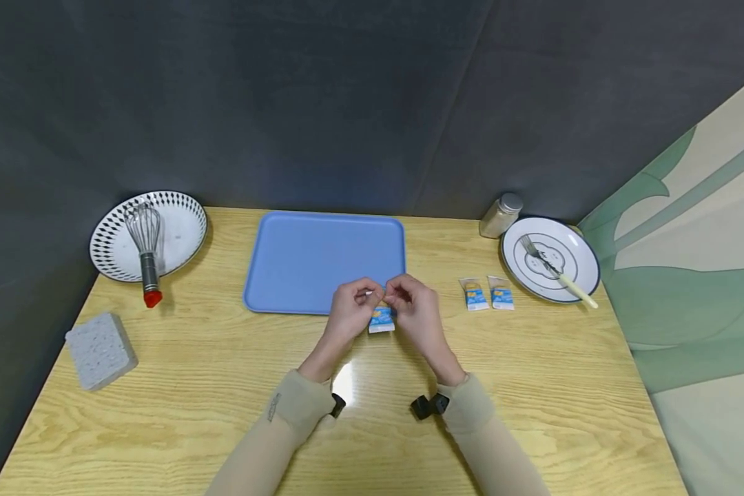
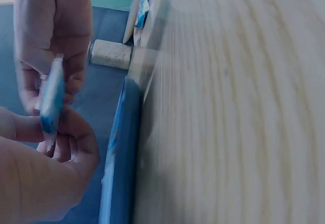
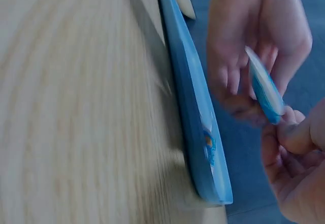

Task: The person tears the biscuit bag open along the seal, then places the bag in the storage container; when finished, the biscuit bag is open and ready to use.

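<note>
Both hands are working together over a pale wood-grain bench (image 1: pixel 378 455). The left hand (image 1: pixel 349 310) is pinching the upper end of a small, flat, blue-and-white packet (image 1: pixel 381 321) between thumb and fingers. The right hand (image 1: pixel 417 310) is gripping the same end, fingers curled, its fingertips almost meeting those of the left. In the wrist views the packet is hanging clear of the bench, edge-on between the two hands; from the head view it is showing just by the near right corner of a blue rectangular tray (image 1: pixel 328 262).

Right side: two matching blue-and-white sachets (image 1: pixel 474 296) are lying next to each other, apart from the tray. Beyond them, a clear jar with a grey lid (image 1: pixel 501 215) is standing near a white round plate with a dark rim (image 1: pixel 585 265); a metal fork with a pale yellow handle (image 1: pixel 573 288) is resting across it, handle overhanging.

Left side: a wire whisk with a red-tipped handle (image 1: pixel 149 269) is lying on a white plate with black diamond markings (image 1: pixel 186 231). A grey speckled block (image 1: pixel 101 351) is sitting nearer the person.
</note>
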`<control>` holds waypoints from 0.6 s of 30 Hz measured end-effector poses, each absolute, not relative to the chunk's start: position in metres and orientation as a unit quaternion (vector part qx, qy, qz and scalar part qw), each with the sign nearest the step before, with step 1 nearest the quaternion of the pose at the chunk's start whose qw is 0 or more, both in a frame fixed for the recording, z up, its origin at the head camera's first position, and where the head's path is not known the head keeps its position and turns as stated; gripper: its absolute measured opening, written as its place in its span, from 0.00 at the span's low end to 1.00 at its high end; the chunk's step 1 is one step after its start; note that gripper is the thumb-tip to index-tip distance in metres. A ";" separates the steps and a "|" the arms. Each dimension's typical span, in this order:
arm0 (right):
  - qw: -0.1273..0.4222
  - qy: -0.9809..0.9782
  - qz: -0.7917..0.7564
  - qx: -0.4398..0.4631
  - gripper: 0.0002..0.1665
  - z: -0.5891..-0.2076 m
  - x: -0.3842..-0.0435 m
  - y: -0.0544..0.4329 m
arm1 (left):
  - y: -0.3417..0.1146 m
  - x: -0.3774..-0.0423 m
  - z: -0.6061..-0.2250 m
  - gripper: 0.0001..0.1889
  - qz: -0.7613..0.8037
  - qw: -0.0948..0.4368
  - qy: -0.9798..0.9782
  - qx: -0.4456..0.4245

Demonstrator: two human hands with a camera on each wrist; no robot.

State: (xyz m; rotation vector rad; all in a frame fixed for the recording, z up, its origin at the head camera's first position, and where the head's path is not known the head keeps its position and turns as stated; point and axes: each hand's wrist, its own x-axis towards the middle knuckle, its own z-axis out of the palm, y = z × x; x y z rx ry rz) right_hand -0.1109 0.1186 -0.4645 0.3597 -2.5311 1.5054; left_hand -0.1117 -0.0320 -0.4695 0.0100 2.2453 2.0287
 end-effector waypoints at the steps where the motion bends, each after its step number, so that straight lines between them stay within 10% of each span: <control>1: 0.096 -0.850 0.501 0.129 0.10 -0.463 -0.111 0.118 | -0.031 -0.112 -0.469 0.07 0.672 0.054 0.739 -0.003; 18: 0.213 -0.825 0.474 0.222 0.09 -0.475 -0.108 0.110 | -0.018 -0.110 -0.467 0.06 0.604 -0.056 0.795 0.016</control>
